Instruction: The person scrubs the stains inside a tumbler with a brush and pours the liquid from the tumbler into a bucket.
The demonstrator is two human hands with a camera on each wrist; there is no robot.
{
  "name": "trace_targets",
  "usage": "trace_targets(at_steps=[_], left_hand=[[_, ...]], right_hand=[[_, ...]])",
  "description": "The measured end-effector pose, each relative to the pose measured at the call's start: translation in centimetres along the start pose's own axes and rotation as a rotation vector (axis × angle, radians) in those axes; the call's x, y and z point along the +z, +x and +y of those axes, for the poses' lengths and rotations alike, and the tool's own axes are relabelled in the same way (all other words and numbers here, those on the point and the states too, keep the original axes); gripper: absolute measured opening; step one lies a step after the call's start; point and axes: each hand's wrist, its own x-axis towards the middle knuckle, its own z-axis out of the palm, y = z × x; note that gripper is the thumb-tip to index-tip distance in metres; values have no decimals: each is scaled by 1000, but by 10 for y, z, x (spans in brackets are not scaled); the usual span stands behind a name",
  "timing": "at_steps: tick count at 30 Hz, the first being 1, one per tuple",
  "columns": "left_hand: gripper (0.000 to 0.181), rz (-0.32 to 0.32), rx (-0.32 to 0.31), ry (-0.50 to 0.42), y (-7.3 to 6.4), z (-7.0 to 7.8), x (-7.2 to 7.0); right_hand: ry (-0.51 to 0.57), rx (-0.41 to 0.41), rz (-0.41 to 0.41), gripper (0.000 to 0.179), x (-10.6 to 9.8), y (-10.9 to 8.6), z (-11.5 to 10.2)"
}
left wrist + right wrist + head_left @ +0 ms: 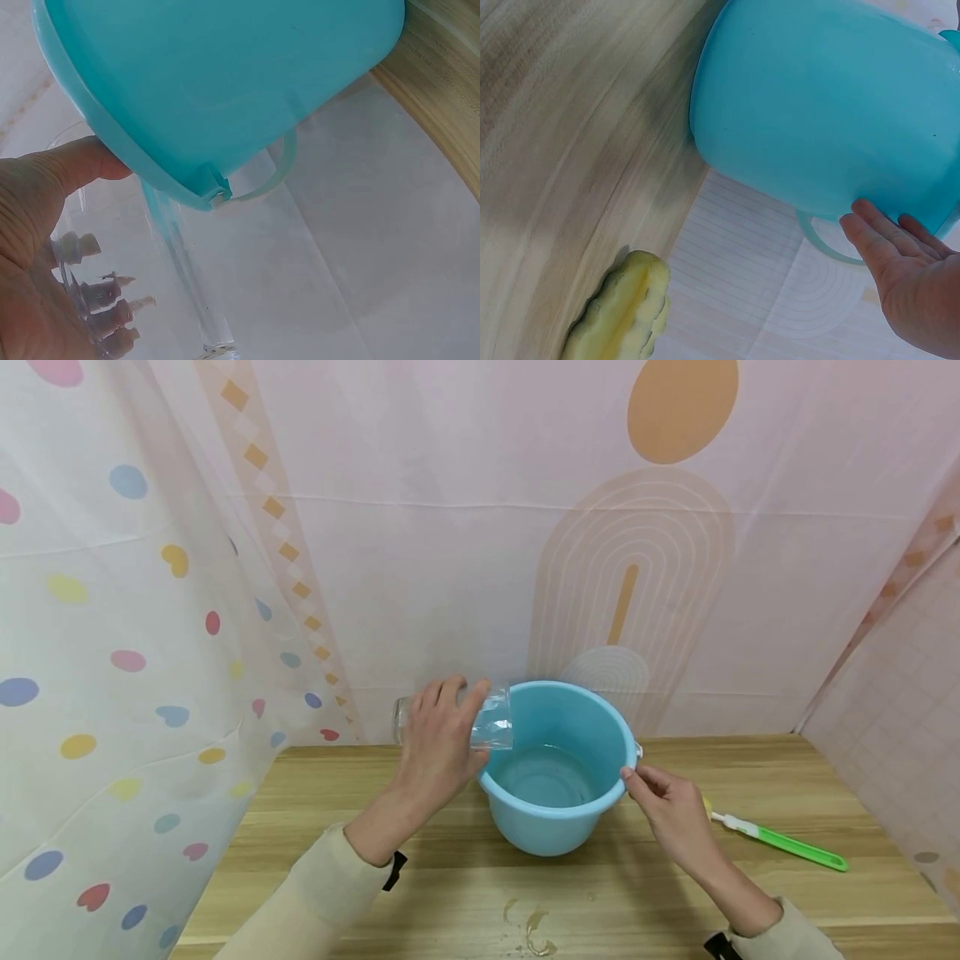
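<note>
My left hand (438, 739) grips a clear glass (492, 723), tipped on its side with its mouth over the left rim of a light-blue bucket (543, 833). Through the glass wall in the left wrist view, fingertips (112, 315) show curled round the far side. Shallow clear water (547, 779) covers the bottom of the bucket, which stands upright on the wooden table. At the right rim my right hand (675, 814) holds the edge between thumb and fingers. The right wrist view shows its fingers (877, 240) against the outside of the bucket, near the pale handle (829, 244).
Right of the bucket lies a brush with a green handle (801, 847) and a yellow sponge head (622, 307). Small wet patches (536, 931) mark the table (360, 893) near its front. Patterned curtains (420, 568) hang behind and at both sides.
</note>
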Motion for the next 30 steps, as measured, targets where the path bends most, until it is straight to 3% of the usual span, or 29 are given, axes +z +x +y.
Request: trace_targets(at_steps=[30], left_hand=[[73,3,49,73,2,1,0]], right_hand=[[4,-10,4,35,1,1,-1]])
